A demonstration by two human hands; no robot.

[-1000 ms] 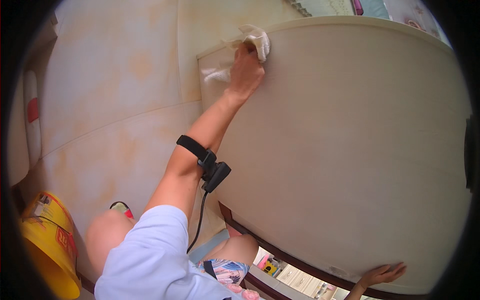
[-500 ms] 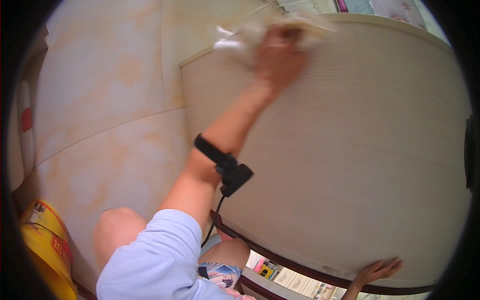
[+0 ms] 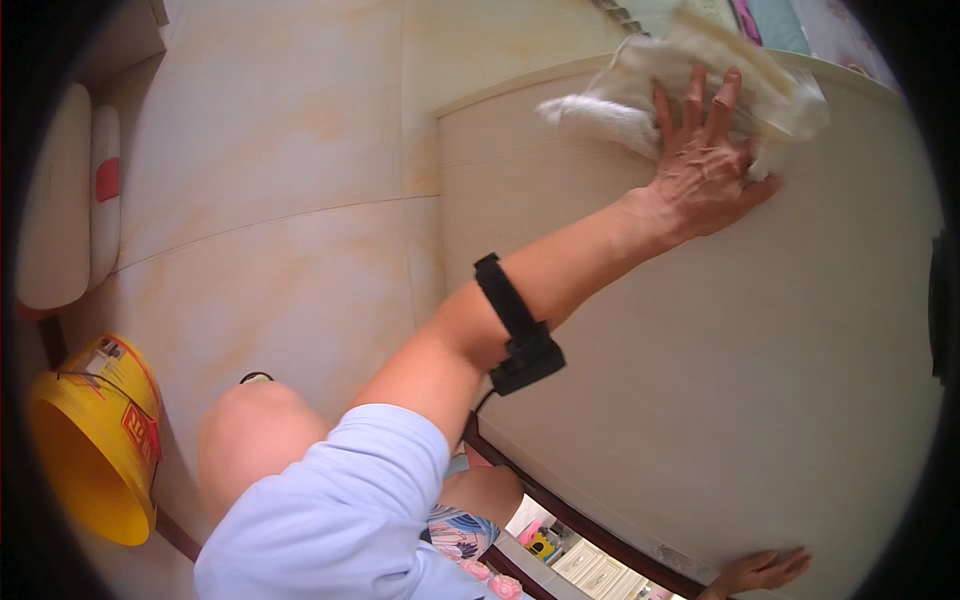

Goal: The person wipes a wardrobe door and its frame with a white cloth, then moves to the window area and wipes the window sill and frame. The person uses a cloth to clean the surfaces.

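Left hand stretched far out, fingers spread flat on white cloth, right hand open on tabletop edge, yellow bucket tilted, inside bare.

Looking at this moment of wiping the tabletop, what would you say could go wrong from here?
The white cloth lies bunched at the far edge of the pale tabletop, so a further push from the left hand might send it over. With the arm stretched far and the right hand only resting on the near edge, balance may slip.
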